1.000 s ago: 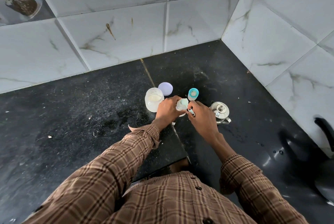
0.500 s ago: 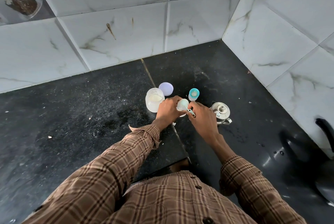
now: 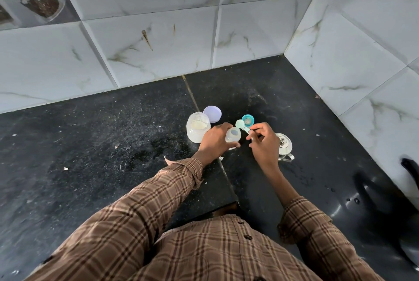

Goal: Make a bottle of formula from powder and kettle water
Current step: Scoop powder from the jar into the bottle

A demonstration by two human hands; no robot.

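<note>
Left hand (image 3: pixel 215 139) gripped bottle (image 3: pixel 233 136) on counter (image 3: pixel 90 156); right hand (image 3: pixel 264 142) pinched scoop (image 3: pixel 240 124) handle, bowl just above mouth. Risk: narrow mouth, tilt spills powder onto counter.

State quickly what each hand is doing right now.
Left hand: grips the baby bottle.
Right hand: pinches the scoop by its handle.

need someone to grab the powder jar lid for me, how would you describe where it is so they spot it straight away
On the black counter near the tiled corner, find the open jar of pale powder beside the left hand. The lid lies flat just behind it, toward the wall: a plain lilac disc, unlike the smaller teal bottle ring.
</note>
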